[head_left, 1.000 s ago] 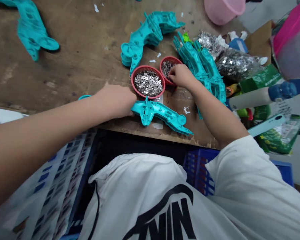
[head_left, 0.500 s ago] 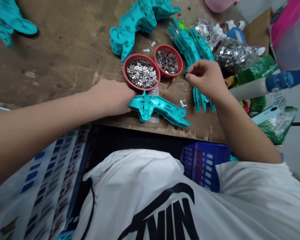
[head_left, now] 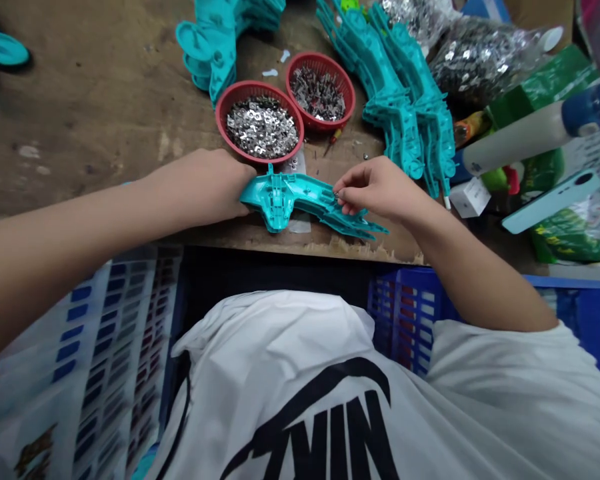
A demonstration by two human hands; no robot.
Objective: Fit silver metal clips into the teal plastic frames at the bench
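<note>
A teal plastic shell part [head_left: 300, 200] lies flat near the front edge of the wooden table [head_left: 90, 100]. My left hand [head_left: 205, 187] presses down on its left end and holds it still. My right hand [head_left: 375, 193] hovers over the part's right half, thumb and forefinger pinched on a tiny metal piece that touches the shell. Just behind stand two red baskets: the larger one [head_left: 260, 123] holds flat silver metal pieces, the smaller one [head_left: 321, 90] holds darker metal bits.
Stacks of teal shells lie at the back [head_left: 215, 40] and to the right [head_left: 405, 93]. Bags of metal parts [head_left: 480, 53], green packets [head_left: 545, 80], a white bottle [head_left: 520, 140] and a phone [head_left: 555, 200] crowd the right side. A blue crate [head_left: 410, 313] sits below the table edge.
My right hand left the small red basket, swung right and came down onto the teal shell with a small piece pinched. My left hand stayed on the shell. The view tilted downward.
</note>
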